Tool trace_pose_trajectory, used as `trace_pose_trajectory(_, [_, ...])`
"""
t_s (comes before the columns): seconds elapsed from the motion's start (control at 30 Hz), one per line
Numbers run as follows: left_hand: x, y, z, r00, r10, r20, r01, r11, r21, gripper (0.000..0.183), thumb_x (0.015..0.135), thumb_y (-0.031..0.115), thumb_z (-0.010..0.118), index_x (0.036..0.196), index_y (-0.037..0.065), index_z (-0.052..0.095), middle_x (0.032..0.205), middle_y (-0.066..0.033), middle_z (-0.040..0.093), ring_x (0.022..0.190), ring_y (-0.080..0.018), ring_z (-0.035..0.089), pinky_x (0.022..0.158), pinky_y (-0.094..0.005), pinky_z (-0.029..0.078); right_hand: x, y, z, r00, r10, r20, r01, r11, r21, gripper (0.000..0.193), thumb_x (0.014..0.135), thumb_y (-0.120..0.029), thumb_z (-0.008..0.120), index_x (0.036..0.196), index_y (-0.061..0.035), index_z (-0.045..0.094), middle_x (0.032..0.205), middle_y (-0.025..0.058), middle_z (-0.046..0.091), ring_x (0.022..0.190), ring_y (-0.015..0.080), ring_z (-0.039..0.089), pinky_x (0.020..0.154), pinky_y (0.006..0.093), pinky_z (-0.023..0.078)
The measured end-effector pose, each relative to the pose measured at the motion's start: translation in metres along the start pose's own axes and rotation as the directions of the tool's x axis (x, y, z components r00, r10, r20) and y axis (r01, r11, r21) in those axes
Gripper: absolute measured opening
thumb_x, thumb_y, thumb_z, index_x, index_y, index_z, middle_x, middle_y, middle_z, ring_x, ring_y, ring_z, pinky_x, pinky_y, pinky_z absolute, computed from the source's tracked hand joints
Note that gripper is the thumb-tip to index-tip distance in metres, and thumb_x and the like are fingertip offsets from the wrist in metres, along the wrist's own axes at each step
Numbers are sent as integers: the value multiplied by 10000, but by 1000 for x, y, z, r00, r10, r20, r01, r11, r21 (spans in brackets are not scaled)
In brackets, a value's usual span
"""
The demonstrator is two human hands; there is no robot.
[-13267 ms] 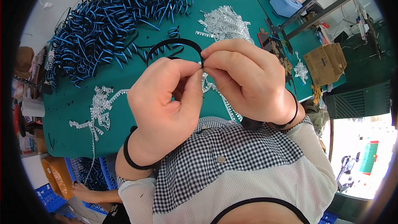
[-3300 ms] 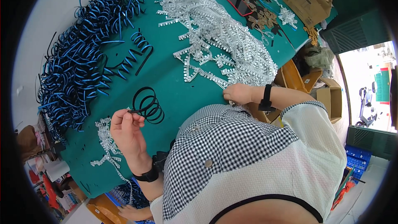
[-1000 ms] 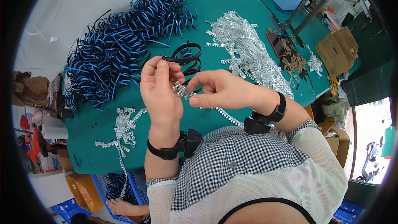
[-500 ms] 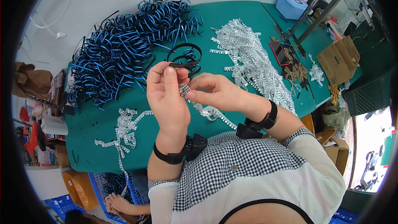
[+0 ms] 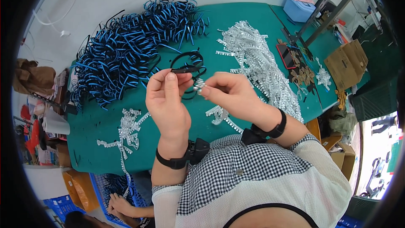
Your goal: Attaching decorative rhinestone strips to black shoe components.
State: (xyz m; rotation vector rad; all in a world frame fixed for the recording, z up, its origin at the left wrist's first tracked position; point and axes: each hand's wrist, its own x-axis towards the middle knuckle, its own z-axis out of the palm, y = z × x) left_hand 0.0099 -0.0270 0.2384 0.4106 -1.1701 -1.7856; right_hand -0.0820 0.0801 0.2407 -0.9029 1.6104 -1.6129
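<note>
Over the middle of the green table, my left hand pinches a black band between thumb and fingertips; the band curls into a loop beyond the hand. Just to its right, my right hand is closed on a small shiny silver scalloped piece, held between thumb and forefinger. Below the right hand lies a loose silver scalloped strip. Left of my left wrist rests a small tangle of the same silver strip.
A big heap of curly blue-and-black strips fills the back left. Silver strips lie piled at the right, near a red-edged phone, a cardboard box and a blue bin. Another person's hands show at lower left.
My right hand has drawn a little to the right with the silver piece, opening a gap from my left hand. The left hand still pinches the black band.
</note>
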Motion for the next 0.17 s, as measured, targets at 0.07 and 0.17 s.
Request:
trace_pose_trajectory(0.07, [-3,6,-3,998,-53,18,53,998,-30,105,895,67,467,962,-10,493,852,-120,612,746,-191,630,635,-274,537,-7,-9,-3,993,-122,-3,121,989,-84,175,807,-166,625,861,-1,642,679,15,561,589,52,489,500,204,376])
trace_pose_trajectory(0.17, [-9,8,-8,983,-148,106,160,980,-118,105,892,50,463,974,-15,479,901,-145,615,752,-232,647,597,-282,553,-10,-14,-6,920,-388,58,390,890,-236,190,811,-202,640,923,-50,655,725,21,572,573,63,500,477,192,377])
